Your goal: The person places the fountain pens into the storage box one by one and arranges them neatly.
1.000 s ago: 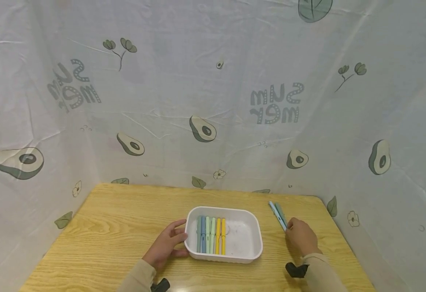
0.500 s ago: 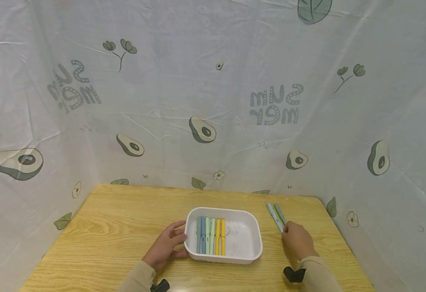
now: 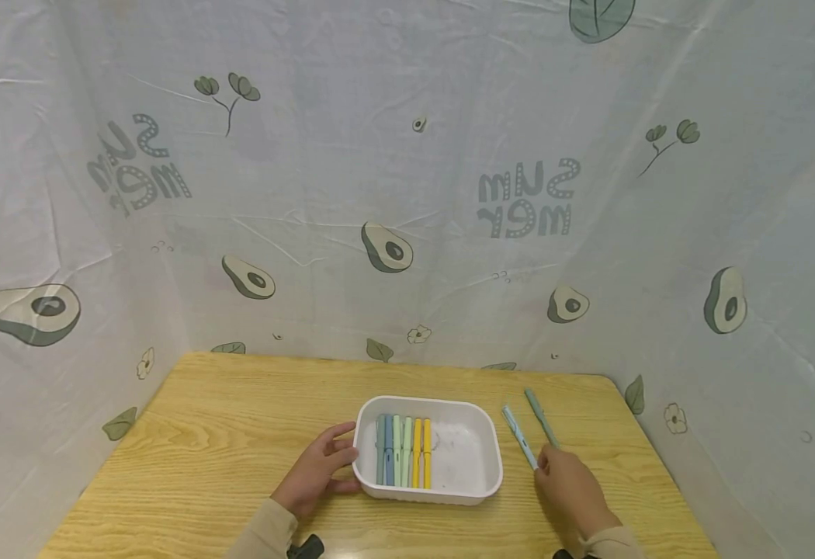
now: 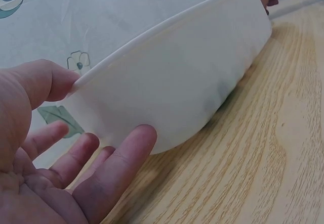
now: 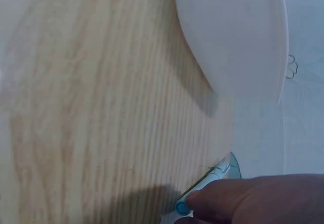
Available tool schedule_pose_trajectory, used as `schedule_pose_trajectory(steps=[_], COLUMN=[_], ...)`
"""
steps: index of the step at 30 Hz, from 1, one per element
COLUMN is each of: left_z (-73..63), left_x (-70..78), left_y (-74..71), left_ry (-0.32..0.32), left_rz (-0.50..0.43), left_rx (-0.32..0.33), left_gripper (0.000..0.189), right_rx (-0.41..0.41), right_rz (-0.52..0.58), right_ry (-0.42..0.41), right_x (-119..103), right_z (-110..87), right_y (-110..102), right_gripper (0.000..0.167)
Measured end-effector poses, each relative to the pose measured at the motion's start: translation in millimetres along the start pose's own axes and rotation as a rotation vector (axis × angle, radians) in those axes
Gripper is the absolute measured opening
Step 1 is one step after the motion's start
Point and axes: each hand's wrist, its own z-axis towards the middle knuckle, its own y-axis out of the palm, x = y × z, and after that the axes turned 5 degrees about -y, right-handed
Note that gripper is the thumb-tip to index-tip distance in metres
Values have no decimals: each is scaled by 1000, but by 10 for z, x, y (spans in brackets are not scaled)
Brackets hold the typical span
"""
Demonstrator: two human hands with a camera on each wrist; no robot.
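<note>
Nearest, the left hand (image 3: 313, 475) rests on the tabletop (image 3: 205, 435) with fingers spread and relaxed, thumb at the rim of the white tray (image 3: 496, 458) and fingertips against its outer wall, steadying it rather than gripping it. Right hand (image 3: 571, 485) sits on the other side of the tray, fingertips pressing down on the near end of the light blue pen (image 3: 519, 437); the right wrist view shows fingers on its capped end, but whether they pinch it or only push I cannot tell. Inside the tray, six pens (image 3: 404, 450) lie side by side along the left half: grey-blue, blue, two pale green, two yellow. The right half of the tray floor is bare. Farther out, a teal pen (image 3: 540, 415) lies on the tabletop just beside the blue one, apart from it and untouched. Judged from this: six sorted in, two left outside, one of them under the hand. Avocado-print cloth (image 3: 407, 194) behind.
</note>
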Motion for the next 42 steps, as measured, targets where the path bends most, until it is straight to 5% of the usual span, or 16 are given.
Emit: schedule_pose_trajectory(steps=[7,21,30,42], left_z=[-1,-23,-50,-49], left_x=[13,9,42,38], left_y=[-4,66,74,55], left_ry=[3,5,7,7], left_rz=[-7,-27,-48,-39], left_rx=[2,-2,-10,11], left_gripper=[65,60,61,62], right_rx=[30,-22,-23,-29], right_rz=[51,215,308,293], right_ry=[34,58,114,132], right_x=[-50,42,-18,-73], right_z=[175,625,652,577], right_y=[-79,78,101,151], right_gripper=[30,41,34,17])
